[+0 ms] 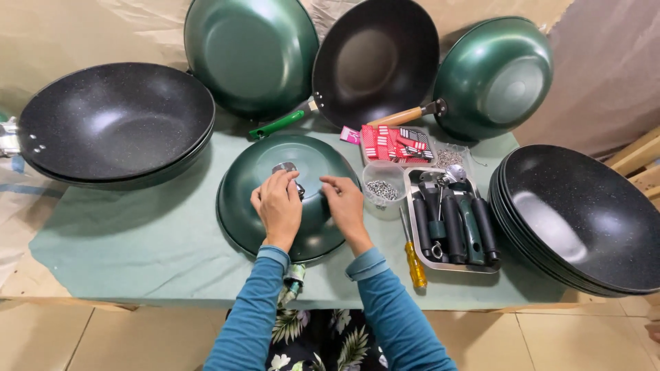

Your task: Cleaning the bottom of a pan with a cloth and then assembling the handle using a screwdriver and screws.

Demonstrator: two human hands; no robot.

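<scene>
Two hands: the left hand (278,206) and the right hand (343,203) both rest on the upturned dark green round metal wok (313,230), fingers curled down on its domed back.
Grip, left: fingertips pinch at a small grey metal bracket (284,167) lying on the dome; whether it is truly clasped cannot be told.
Grip, right: loose, fingers bent, touching the dome just beside the left hand, clasping nothing that shows.
Look of the wok: glossy, upside down, with a flat round base at the top of the dome and a darker rim around it.
Axis: the wok is round; a green-wrapped handle stub (293,280) sticks out from under its near rim, pointing toward the person, between the sleeves.
Place: on the pale green cloth (137,240), mid-table.
Right of the grip: a clear plastic cup of small metal screws (383,189), just beside the rim; then a yellow-handled screwdriver (412,255) and a steel tray of black and green handles (454,223).
Open room: bare cloth left of the grip.
Edges: a stack of black speckled woks (113,120) far left, another stack of black speckled woks (584,216) far right.
</scene>
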